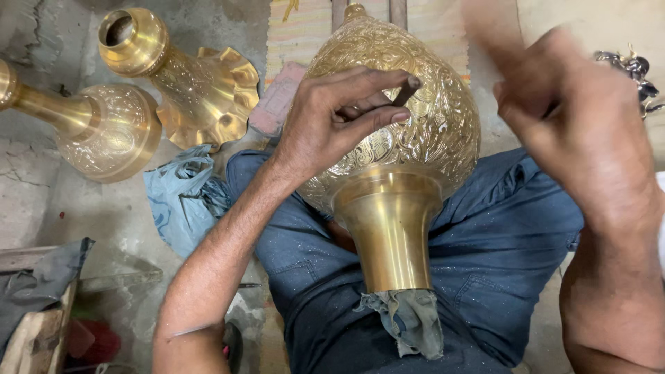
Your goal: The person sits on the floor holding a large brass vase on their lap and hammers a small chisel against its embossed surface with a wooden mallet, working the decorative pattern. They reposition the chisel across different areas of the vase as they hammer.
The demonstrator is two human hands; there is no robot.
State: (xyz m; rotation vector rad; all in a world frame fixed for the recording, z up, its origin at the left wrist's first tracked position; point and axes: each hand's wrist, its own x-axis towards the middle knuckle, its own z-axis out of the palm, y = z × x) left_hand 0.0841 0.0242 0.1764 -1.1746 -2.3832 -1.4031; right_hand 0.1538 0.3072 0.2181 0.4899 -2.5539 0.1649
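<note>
Across the lap, on blue trousers (485, 256): engraved brass vase (409, 131) lying with plain flared neck pointing toward the wearer, grey rag (412, 322) stuffing its mouth. Left hand (339, 118) resting on the vase's engraved belly, fingers pinching a thin dark tool (405, 93) against the metal. Right hand (575, 131) hovering right of the vase, blurred; grip impossible to tell. Left of the vase, on the concrete floor (41, 201): two more brass pieces (138, 97) and a blue cloth (183, 197) lying.

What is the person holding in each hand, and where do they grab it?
The left hand pinches a thin dark tool near its tip, against the carved brass vase on the lap. The right hand is raised and blurred; what it holds cannot be told.
</note>
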